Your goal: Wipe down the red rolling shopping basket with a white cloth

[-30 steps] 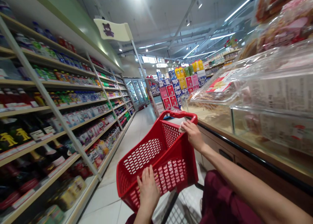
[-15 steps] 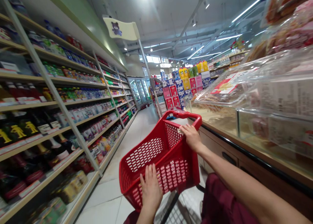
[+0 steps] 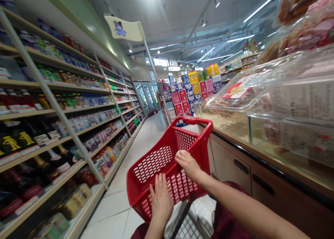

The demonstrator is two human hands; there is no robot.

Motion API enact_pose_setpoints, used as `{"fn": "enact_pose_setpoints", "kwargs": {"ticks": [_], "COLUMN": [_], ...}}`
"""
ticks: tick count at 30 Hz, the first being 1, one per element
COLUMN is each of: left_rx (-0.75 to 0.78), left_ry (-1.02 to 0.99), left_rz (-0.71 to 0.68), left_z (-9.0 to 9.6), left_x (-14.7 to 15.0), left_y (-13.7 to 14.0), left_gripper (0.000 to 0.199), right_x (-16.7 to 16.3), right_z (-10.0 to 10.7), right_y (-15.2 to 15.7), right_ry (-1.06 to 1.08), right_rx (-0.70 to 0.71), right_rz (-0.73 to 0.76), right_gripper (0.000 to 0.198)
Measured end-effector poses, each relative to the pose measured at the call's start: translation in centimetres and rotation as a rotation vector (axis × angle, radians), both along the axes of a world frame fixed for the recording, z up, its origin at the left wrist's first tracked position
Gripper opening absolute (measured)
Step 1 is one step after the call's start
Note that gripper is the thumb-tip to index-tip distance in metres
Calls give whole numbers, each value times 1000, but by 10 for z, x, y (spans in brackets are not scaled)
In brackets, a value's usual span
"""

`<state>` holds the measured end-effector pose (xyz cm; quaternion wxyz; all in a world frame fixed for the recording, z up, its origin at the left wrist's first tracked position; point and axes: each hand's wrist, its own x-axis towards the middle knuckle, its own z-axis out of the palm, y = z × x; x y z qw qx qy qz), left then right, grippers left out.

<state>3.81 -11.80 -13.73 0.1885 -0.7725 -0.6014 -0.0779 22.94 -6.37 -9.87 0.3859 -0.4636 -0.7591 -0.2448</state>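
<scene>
A red shopping cart [image 3: 191, 149] with a perforated plastic basket stands tilted in view before me. My left hand [image 3: 162, 201] lies on the basket's near rim, fingers stretched out and pointing into it. My right hand [image 3: 189, 165] is over the same rim, farther right, with its fingers drawn together. A small whitish bit shows at its fingertips, too small to name. The bottom of the basket is mostly hidden by its near wall.
Shelves [image 3: 86, 131] of bottles and packets line the left. On the right runs a wooden counter [image 3: 229, 150] with clear food boxes [image 3: 235, 89]. Stacked cartons [image 3: 182, 101] and a pole with a bear sign [image 3: 125, 28] stand ahead beside the tiled aisle [image 3: 148, 127].
My right hand has moved left and down, from near the cart's handle end to the middle of the near rim. My left hand stays at its place.
</scene>
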Motion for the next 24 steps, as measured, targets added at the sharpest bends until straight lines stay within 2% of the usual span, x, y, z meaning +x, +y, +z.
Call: {"fn": "enact_pose_setpoints", "kwargs": {"ticks": [3,7,9,11,13,15,16,20,22,24], "left_rx": [15,-8,-30,-63,-96,-114,-118,-148,-171,-194], "left_ry": [5,-2,-11,-13,-12,-22,-30,-45,-53,-71], "left_rz": [-18,-27,-22,-20,-28,-39,-43,-32,-29,-40], "left_z": [1,4,6,9,11,12,13,16,20,23], "left_x": [0,1,3,5,6,6,6,9,11,11], "left_y": [-1,-3,-4,-5,-5,-5,-6,-8,-10,-11], "left_gripper": [76,75,76,76,76,75,75,77,76,75], "right_x": [-9,23,27,14,-1,-6,-3,16,12,2], "right_z": [-10,7,10,4,-6,-10,-9,-1,-4,-11], "right_y": [-4,0,-1,-5,-10,-11,-9,-1,-4,-8], "right_ry": [-103,-27,18,-12,-91,-148,-150,-3,2,-81], "right_rx": [-9,-67,-57,-23,-2,-20,-40,-75,-37,-9], "right_rz": [109,-101,-166,-96,40,110,97,-114,-78,60], "right_gripper": [28,33,35,35,35,36,37,40,41,42]}}
